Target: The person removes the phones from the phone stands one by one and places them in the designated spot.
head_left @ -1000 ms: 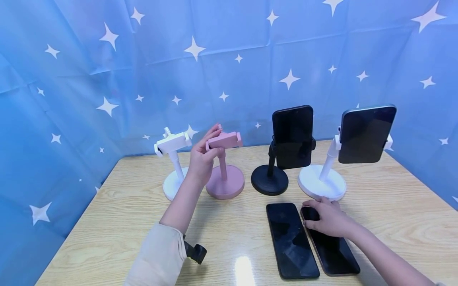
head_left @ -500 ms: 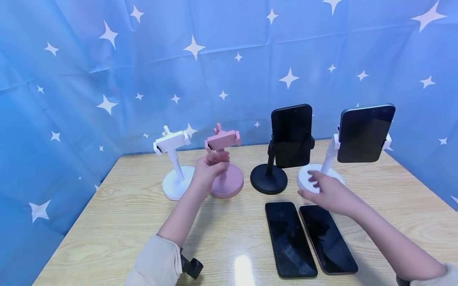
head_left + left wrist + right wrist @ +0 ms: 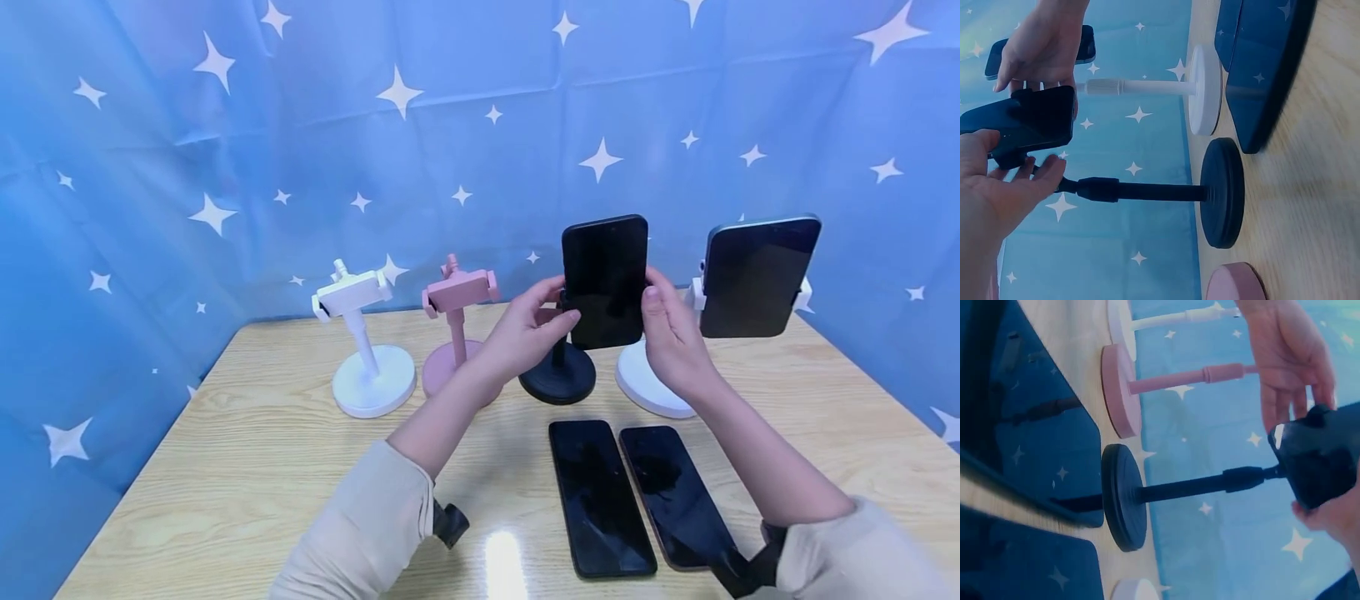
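Holding the black phone (image 3: 604, 279) at its left side with the left hand (image 3: 528, 332), thumb at the front edge and fingers reaching behind near the clamp (image 3: 1011, 160). Touching its right edge with the right hand (image 3: 673, 342), thumb in front, fingertips partly hidden; cannot tell whether gripping or merely resting there. Held upright in the clamp of the black stand (image 3: 1141, 192), screen dark, raised well above the surface (image 3: 225, 467).

To the right of it, partly behind the right hand: the right white stand (image 3: 648, 383), carrying a blue-edged phone (image 3: 761, 279), also upright and dark. To the left, with just a holder on top: the pink stand (image 3: 459, 290), its base partly covered by the left forearm, then the left white stand (image 3: 375, 383). Lying flat in front of the black stand, screens up: the left flat phone (image 3: 602, 504) and, just beside it, the right flat phone (image 3: 675, 492), overlapped at its lower end by a black wrist piece (image 3: 750, 567). Hung behind everything: a blue cloth (image 3: 495, 167) printed with white stars. Visible on both forearms: pale sleeves (image 3: 367, 525).
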`<move>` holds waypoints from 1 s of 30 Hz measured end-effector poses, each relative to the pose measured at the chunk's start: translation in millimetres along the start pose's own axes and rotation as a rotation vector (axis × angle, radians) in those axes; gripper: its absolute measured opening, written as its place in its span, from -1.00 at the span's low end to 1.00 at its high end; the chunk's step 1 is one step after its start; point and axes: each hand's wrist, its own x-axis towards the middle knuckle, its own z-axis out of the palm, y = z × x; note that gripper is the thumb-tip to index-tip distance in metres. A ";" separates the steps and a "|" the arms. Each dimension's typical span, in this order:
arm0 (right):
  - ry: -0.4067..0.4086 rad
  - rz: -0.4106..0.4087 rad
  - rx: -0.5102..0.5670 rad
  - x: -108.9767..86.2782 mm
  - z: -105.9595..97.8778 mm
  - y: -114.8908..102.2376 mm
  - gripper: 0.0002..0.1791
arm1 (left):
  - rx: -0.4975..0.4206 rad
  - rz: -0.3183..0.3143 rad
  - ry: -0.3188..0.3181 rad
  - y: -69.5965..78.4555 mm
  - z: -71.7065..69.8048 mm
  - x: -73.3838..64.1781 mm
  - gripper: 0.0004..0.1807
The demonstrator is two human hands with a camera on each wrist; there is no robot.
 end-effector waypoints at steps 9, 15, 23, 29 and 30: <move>0.003 -0.086 0.281 3.6 0.5 8.7 -0.69 | -0.041 0.089 -0.009 -5.1 1.6 5.8 -0.61; 0.027 -0.069 0.306 3.8 -0.4 10.5 -0.72 | -0.054 0.117 -0.001 -7.3 4.5 6.2 -0.58; 0.063 -0.035 0.195 4.1 -0.8 9.4 -0.71 | 0.045 0.171 0.056 -11.6 6.6 5.1 -0.52; 0.121 -0.066 0.090 2.9 2.5 8.0 -0.67 | 0.042 0.201 0.066 -13.5 6.3 3.5 -0.54; 0.134 -0.076 0.077 2.6 3.3 8.1 -0.66 | 0.038 0.207 0.065 -13.7 6.2 3.3 -0.55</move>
